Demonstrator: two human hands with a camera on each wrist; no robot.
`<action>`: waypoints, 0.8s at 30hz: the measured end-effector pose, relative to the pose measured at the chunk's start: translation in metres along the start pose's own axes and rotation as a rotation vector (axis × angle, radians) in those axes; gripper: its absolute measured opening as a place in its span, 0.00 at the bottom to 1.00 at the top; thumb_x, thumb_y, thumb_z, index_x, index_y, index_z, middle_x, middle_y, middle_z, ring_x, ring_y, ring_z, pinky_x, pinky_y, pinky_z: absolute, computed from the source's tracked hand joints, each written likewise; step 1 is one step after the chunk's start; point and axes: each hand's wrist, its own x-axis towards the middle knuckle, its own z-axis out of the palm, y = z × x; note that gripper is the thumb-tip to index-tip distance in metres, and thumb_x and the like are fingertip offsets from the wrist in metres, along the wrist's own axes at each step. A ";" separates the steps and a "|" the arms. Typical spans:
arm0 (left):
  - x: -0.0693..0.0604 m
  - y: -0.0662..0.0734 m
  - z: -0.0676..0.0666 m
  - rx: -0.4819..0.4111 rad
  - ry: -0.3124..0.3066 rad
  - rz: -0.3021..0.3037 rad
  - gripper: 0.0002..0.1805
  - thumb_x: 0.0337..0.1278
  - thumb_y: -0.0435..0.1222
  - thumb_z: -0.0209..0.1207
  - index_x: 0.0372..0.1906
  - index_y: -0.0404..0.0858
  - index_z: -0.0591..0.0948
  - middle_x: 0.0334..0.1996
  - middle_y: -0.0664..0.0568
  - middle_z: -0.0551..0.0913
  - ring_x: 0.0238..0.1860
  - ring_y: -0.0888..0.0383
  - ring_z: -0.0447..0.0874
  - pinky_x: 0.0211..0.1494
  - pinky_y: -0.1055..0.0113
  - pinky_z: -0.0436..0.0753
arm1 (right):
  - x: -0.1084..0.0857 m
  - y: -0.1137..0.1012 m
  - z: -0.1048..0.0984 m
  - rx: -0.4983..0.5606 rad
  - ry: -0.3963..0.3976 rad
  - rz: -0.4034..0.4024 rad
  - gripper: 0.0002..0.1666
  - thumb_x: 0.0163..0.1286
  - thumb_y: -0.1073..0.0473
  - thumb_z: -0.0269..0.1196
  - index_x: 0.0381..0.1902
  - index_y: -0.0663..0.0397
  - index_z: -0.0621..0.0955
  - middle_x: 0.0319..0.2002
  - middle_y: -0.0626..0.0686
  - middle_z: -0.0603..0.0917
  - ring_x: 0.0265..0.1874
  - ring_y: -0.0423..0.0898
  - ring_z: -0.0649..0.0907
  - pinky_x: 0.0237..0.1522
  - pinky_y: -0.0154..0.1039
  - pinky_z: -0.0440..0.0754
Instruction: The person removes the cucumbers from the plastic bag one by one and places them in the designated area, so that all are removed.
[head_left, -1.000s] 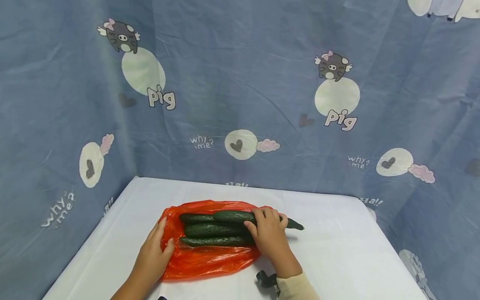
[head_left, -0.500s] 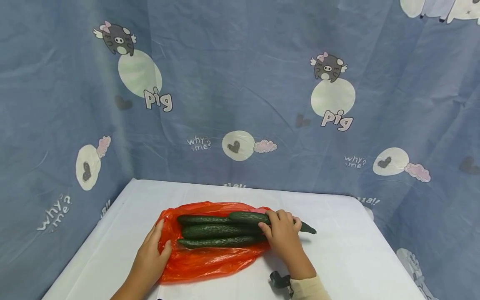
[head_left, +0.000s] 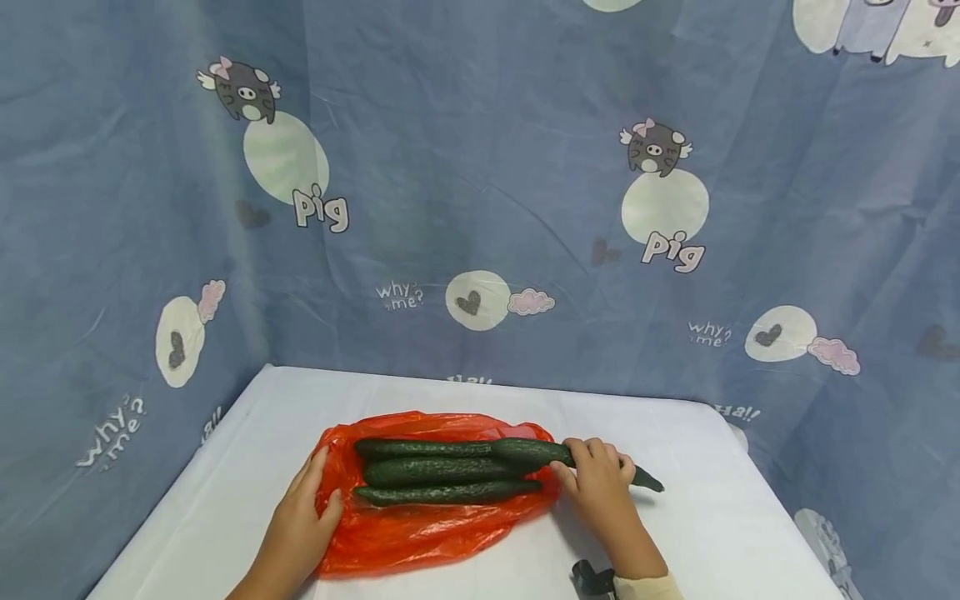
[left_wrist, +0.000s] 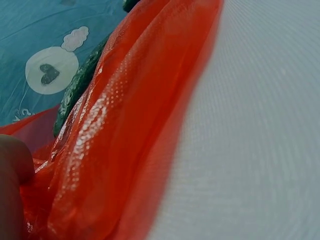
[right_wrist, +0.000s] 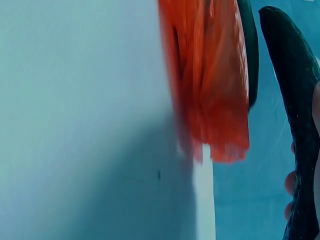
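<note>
My right hand [head_left: 602, 492] grips a dark green cucumber [head_left: 525, 452] near its middle, thumb on the near side. Its thin end pokes out past my fingers to the right. In the right wrist view this cucumber [right_wrist: 292, 70] slants apart from the bag, with fingertips curled round it. Three cucumbers lie lengthwise on the red plastic bag [head_left: 420, 542]: a far one [head_left: 420, 448], a middle one [head_left: 435, 472] and a near one [head_left: 450, 494]. My left hand [head_left: 294, 529] rests against the bag's left end, thumb and fingers spread apart. Some left fingertips are hidden.
A white-covered table [head_left: 720, 533] lies beneath the bag. Behind and at the sides hangs a blue printed cloth [head_left: 420, 167]. A small black device [head_left: 592, 579] is at my right wrist, beside the sleeve [head_left: 648, 587].
My right hand has drawn the gripped cucumber to the right, and more of the other cucumbers shows. My left hand has stayed at the bag's left end.
</note>
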 end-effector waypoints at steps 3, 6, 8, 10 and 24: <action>0.000 -0.001 0.000 0.004 0.008 0.015 0.45 0.68 0.31 0.60 0.83 0.31 0.52 0.79 0.28 0.59 0.75 0.29 0.64 0.69 0.31 0.71 | -0.002 0.009 -0.002 -0.008 0.003 0.013 0.24 0.74 0.41 0.65 0.57 0.50 0.82 0.47 0.56 0.81 0.53 0.59 0.77 0.59 0.67 0.61; 0.002 -0.001 -0.001 0.004 0.014 0.023 0.45 0.68 0.31 0.60 0.84 0.32 0.52 0.79 0.29 0.59 0.75 0.29 0.65 0.68 0.31 0.71 | -0.004 0.019 -0.004 -0.002 -0.004 0.029 0.25 0.75 0.40 0.63 0.58 0.51 0.82 0.48 0.57 0.81 0.54 0.60 0.77 0.58 0.67 0.61; 0.003 -0.001 -0.002 0.003 0.011 0.022 0.45 0.68 0.31 0.60 0.84 0.33 0.51 0.79 0.29 0.59 0.75 0.29 0.64 0.69 0.30 0.71 | -0.006 0.025 -0.004 0.002 -0.007 0.043 0.26 0.76 0.39 0.62 0.58 0.52 0.82 0.48 0.57 0.81 0.54 0.60 0.77 0.57 0.67 0.60; 0.003 -0.001 -0.001 0.004 0.007 0.015 0.45 0.68 0.31 0.60 0.84 0.33 0.51 0.79 0.29 0.59 0.75 0.28 0.64 0.69 0.30 0.71 | -0.009 0.031 -0.006 0.006 -0.012 0.055 0.27 0.76 0.39 0.62 0.58 0.52 0.82 0.48 0.57 0.81 0.54 0.60 0.77 0.56 0.66 0.60; 0.001 -0.002 -0.001 0.004 -0.068 -0.057 0.47 0.69 0.34 0.61 0.84 0.33 0.49 0.79 0.29 0.58 0.75 0.29 0.65 0.68 0.31 0.71 | -0.015 0.066 -0.015 -0.001 -0.142 0.150 0.35 0.77 0.31 0.55 0.66 0.49 0.80 0.53 0.56 0.81 0.56 0.58 0.75 0.57 0.64 0.59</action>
